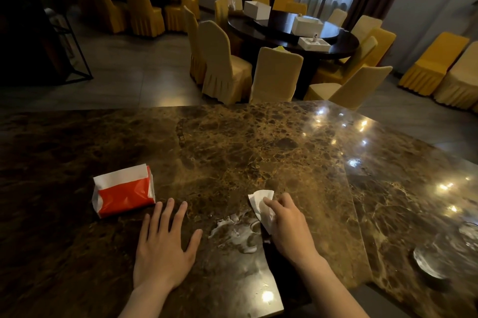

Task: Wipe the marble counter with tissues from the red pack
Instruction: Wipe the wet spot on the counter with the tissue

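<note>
The brown marble counter (232, 141) fills the lower half of the view. A red tissue pack (124, 192) with white tissue showing at its top lies on it at the left. My left hand (163, 247) rests flat on the marble, fingers spread, just right of the pack. My right hand (289, 229) presses a folded white tissue (261, 203) onto the counter. A whitish wet smear (235, 232) lies between my hands, touching the tissue's near edge.
A seam in the counter (354, 203) runs down the right side, and a gap (282, 266) opens under my right wrist. A round glassy object (426, 263) sits at the lower right. Beyond the far edge stand covered chairs (276, 77) and a dark round table (292, 32).
</note>
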Available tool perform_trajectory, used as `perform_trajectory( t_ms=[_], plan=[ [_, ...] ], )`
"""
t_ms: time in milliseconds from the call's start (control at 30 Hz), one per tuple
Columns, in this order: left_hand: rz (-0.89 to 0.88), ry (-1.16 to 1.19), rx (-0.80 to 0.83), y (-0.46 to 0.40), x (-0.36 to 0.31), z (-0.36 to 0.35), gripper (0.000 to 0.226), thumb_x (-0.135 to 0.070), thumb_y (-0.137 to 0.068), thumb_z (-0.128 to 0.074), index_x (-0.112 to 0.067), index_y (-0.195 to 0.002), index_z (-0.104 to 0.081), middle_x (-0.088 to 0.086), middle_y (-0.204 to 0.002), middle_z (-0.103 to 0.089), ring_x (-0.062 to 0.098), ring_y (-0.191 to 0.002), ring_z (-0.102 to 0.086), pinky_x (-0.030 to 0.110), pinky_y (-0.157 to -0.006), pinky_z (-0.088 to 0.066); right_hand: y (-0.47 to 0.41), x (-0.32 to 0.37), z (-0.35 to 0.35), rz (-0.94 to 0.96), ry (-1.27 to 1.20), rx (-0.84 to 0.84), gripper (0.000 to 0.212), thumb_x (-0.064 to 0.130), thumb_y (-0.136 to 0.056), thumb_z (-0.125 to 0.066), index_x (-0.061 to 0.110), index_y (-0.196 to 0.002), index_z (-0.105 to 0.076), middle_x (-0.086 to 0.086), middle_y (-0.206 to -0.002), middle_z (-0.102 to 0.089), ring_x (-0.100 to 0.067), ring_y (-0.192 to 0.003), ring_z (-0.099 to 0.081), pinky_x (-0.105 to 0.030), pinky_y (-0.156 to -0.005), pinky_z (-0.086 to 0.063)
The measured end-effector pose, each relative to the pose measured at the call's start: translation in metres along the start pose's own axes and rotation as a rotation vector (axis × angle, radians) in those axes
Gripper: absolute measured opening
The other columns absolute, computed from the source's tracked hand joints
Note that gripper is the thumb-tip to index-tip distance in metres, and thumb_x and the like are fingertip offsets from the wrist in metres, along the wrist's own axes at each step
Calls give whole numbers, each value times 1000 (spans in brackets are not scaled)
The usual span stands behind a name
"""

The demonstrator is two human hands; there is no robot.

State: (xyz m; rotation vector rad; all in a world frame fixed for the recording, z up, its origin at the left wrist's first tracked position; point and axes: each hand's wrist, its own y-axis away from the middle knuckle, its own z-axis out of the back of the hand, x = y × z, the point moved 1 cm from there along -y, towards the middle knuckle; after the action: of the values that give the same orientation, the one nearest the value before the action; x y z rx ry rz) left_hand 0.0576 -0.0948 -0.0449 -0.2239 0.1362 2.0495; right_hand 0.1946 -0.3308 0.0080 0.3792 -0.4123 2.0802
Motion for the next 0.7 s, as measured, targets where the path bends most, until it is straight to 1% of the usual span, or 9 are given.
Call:
perform_trajectory(
  t_ms=[67, 100, 233, 300, 367, 467, 567, 633, 700],
  plan=[
    [0, -1, 6, 0, 0, 0, 85, -77, -87, 1, -37, -162, -8, -4, -173, -1, 18, -156, 13, 44, -128, 3, -2, 2, -2, 19, 174, 103, 41, 15, -90, -71, 15, -129, -58, -5, -117, -48, -26, -98, -52, -41, -77, -52],
    [0, -3, 8, 0, 0, 0, 85, -77, -87, 1, -37, -162, -9, -4, -173, -2, 18, -157, 13, 44, -128, 2, -3, 3, -4, 15, 199, 143, 41, 13, -87, -72, 15, -125, -57, -5, -119, -46, -26, -101, -49, -40, -78, -52],
    [0, 6, 1, 0, 0, -1, 85, -77, -88, -1, -37, -162, -11, -3, -173, -4, 18, -157, 11, 44, -128, 2, -7, 21, -11, 51, 186, 151, 12, 14, -90, -65, 16, -101, -61, -1, -108, -46, -24, -100, -46, -39, -74, -50],
    [-1, -6, 6, 0, 2, -1, 84, -77, -88, -1, -37, -162, -10, -3, -173, -4, 18, -157, 12, 44, -128, 2, -7, 34, -19, 106, 169, 156, 12, 16, -85, -71, 18, -96, -65, 1, -103, -50, -22, -99, -47, -35, -73, -47],
    [-5, -16, 8, -1, 2, -2, 83, -78, -89, -1, -37, -161, -9, -3, -173, -4, 17, -156, 12, 44, -128, 1, -6, 44, -24, 125, 128, 131, 17, 16, -84, -73, 20, -100, -70, 1, -101, -55, -21, -97, -49, -33, -71, -43],
    [-2, -7, 18, -3, 4, -3, 85, -79, -87, 1, -38, -161, -8, -4, -172, -3, 17, -156, 12, 45, -128, 0, -5, 55, -28, 123, 55, 63, 21, 15, -90, -68, 19, -110, -71, 1, -105, -60, -19, -99, -51, -31, -74, -44],
    [-7, -14, 27, -3, 5, -5, 88, -80, -84, 5, -37, -161, -5, -3, -172, -2, 17, -156, 13, 46, -128, -1, 7, 80, -40, 277, 16, 77, 20, 15, -93, -66, 18, -112, -71, 1, -109, -59, -17, -99, -50, -29, -78, -48],
    [-11, -5, 22, -4, 5, -6, 90, -80, -83, 7, -37, -161, -6, -2, -172, -2, 18, -156, 13, 46, -128, -1, 16, 93, -50, 364, 37, 108, 19, 15, -93, -64, 16, -111, -69, 0, -107, -57, -17, -97, -49, -28, -71, -46],
    [-11, -14, 22, -3, 5, -6, 91, -80, -82, 10, -37, -161, -5, -3, -172, -1, 17, -156, 15, 45, -128, 1, 21, 94, -55, 373, 67, 128, 17, 15, -90, -67, 14, -107, -69, -1, -103, -57, -19, -94, -51, -29, -65, -46]
  ],
)
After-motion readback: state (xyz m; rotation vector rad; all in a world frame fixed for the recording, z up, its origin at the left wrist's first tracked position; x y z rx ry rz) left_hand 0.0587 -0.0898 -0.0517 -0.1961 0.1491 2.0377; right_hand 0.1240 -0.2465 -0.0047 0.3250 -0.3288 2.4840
